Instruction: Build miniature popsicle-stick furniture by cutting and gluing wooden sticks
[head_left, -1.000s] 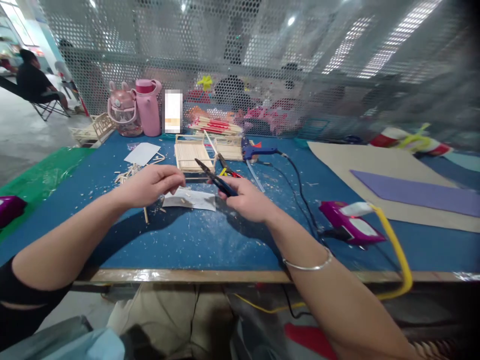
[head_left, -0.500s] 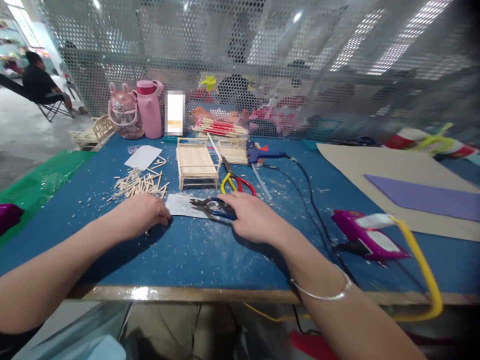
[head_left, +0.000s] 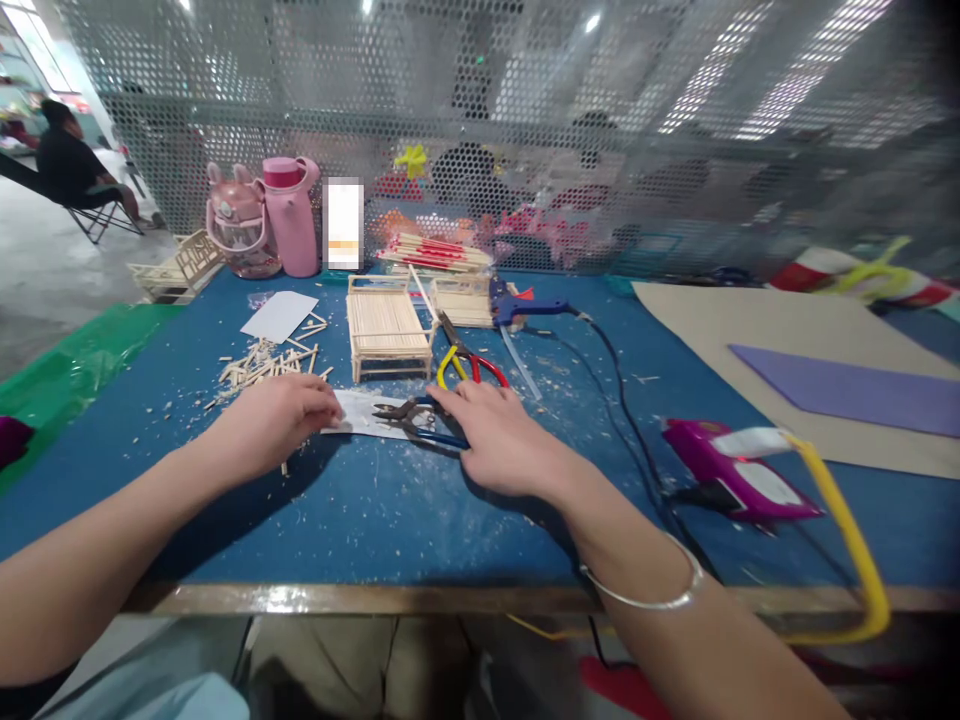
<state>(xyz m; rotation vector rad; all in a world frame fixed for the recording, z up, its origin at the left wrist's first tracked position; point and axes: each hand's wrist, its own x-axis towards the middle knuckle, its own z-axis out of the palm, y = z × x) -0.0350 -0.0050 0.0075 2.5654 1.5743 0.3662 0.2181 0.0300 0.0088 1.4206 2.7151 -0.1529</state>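
Note:
My right hand point(head_left: 499, 435) lies over the handles of the dark blue pliers point(head_left: 420, 420), whose jaws point left over a white paper strip point(head_left: 360, 412). At the strip's left end my left hand point(head_left: 289, 415) has its fingers bent together; what they hold, if anything, is too small to tell. Short cut sticks point(head_left: 259, 365) are heaped behind my left hand. Behind the strip stands a small stick-built bed frame point(head_left: 388, 330). Scissors point(head_left: 474, 365) with yellow and red handles lie just beyond my right hand.
A blue glue gun point(head_left: 532, 306) with its cable is at the back. Two pink bottles point(head_left: 291, 225) stand back left. On the right are a magenta device point(head_left: 739, 480) with a yellow strap and a purple sheet point(head_left: 847, 390) on beige board. A person point(head_left: 67, 160) sits far left.
My left hand has shifted slightly, with its fingers now raised over the strip's left end. A few short sticks now show below it. My right hand stays on the pliers.

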